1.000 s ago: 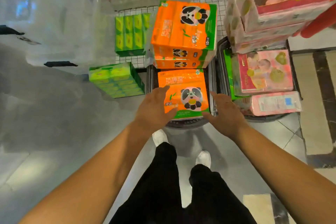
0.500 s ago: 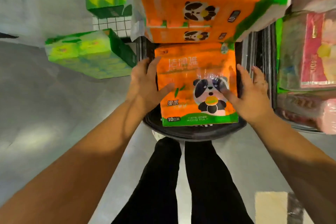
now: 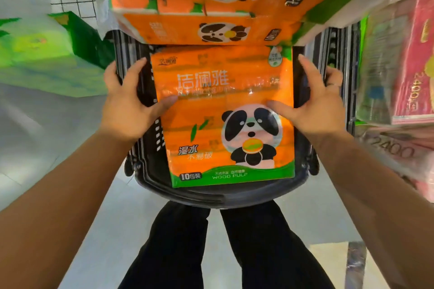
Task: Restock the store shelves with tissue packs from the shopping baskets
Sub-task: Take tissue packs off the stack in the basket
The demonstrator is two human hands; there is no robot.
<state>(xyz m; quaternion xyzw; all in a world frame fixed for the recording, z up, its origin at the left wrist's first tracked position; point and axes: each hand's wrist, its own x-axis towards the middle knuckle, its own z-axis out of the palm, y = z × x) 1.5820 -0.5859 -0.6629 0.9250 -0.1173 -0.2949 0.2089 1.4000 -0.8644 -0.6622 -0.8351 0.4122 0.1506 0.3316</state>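
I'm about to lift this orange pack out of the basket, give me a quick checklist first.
1. Left hand on pack: ok, thumb on top, fingers at its left edge.
2. Right hand on pack: ok, thumb on top, fingers at its right edge.
3. Firm grip: cannot tell, fingers look straight and the underside is hidden.
4. Far end free: not ok, stacked packs cover its far edge.
5. Side room in basket: ok, gaps show at both walls.
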